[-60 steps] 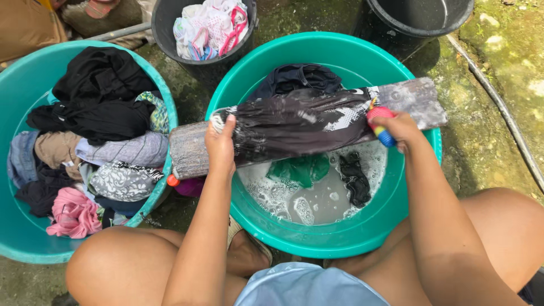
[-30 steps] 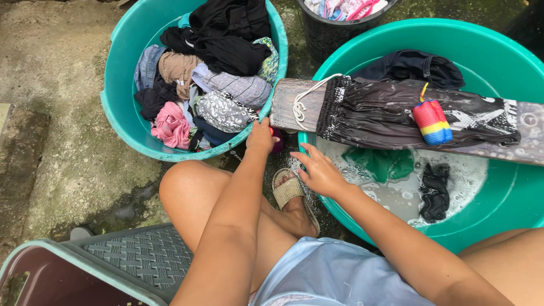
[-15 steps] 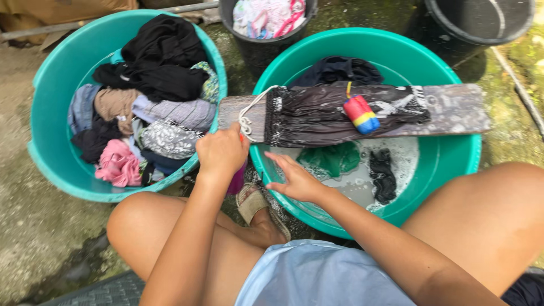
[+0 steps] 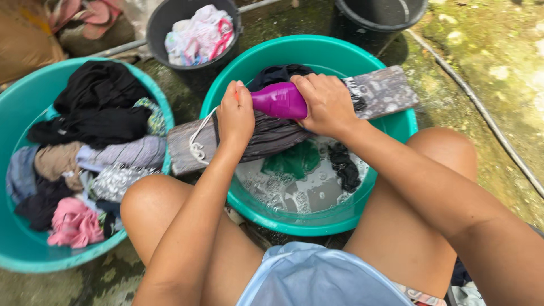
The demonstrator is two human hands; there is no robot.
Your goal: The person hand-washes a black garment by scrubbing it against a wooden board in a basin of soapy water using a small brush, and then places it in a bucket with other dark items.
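Note:
A wooden washboard (image 4: 385, 90) lies across a teal basin (image 4: 340, 222) of soapy water. A dark striped garment (image 4: 272, 136) with a white drawstring (image 4: 198, 141) is spread on the board. My right hand (image 4: 327, 105) grips a purple plastic bottle (image 4: 280, 100) lying sideways just above the garment. My left hand (image 4: 235, 116) is closed on the bottle's narrow end, with its wrist over the cloth. A green cloth (image 4: 294, 161) and a black cloth (image 4: 343, 167) float in the water below.
A second teal basin (image 4: 34, 258) at the left is heaped with dark, grey and pink clothes. A black bucket (image 4: 164, 25) of pale laundry and another black bucket (image 4: 374, 17) stand behind. A hose (image 4: 487, 119) runs along the mossy concrete at the right.
Both hands have risen from the basin's near rim to the board and now hold a purple bottle. The multicoloured brush that lay on the garment is out of sight.

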